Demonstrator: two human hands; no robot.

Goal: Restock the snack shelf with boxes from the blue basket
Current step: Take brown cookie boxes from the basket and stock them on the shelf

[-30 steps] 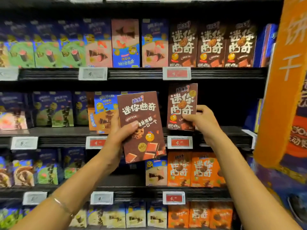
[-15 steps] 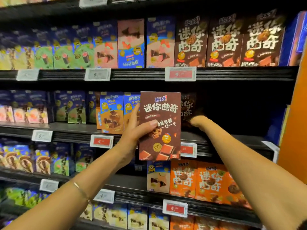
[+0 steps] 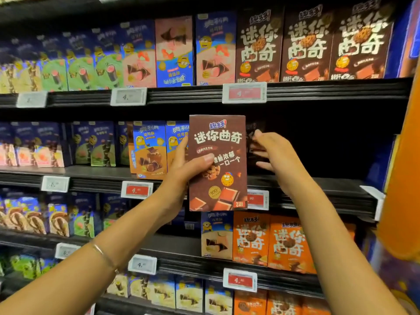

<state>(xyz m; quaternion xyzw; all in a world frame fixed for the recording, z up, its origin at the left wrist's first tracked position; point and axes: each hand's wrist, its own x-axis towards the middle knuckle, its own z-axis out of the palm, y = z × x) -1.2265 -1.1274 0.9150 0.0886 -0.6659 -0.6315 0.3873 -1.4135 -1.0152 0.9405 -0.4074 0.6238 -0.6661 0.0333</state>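
Out comes the right hand a little from the dark bay it was buried in half a second ago. That black metal shelf beyond the right hand is mostly shadow. Just past its fingertips stands a second dark brown box, set well back. The right-hand fingers are spread and fairly straight, tips at that box's edge; whether they truly touch, I can't tell.

Now the left hand: it grips a tall brown cardboard cookie box, thumb pressed across the front, other fingers curled behind its left edge. It's held before the shelf lip, just left of the right hand. The box is upright, long axis vertical, printed face towards the camera. There's white Chinese lettering up top, with a cartoon cookie and chocolate squares lower down.

Left of the left hand, blue-and-orange snack boxes stand on the same shelf. Below both hands, orange cookie boxes fill the next tier. A thin bracelet rings the left wrist.
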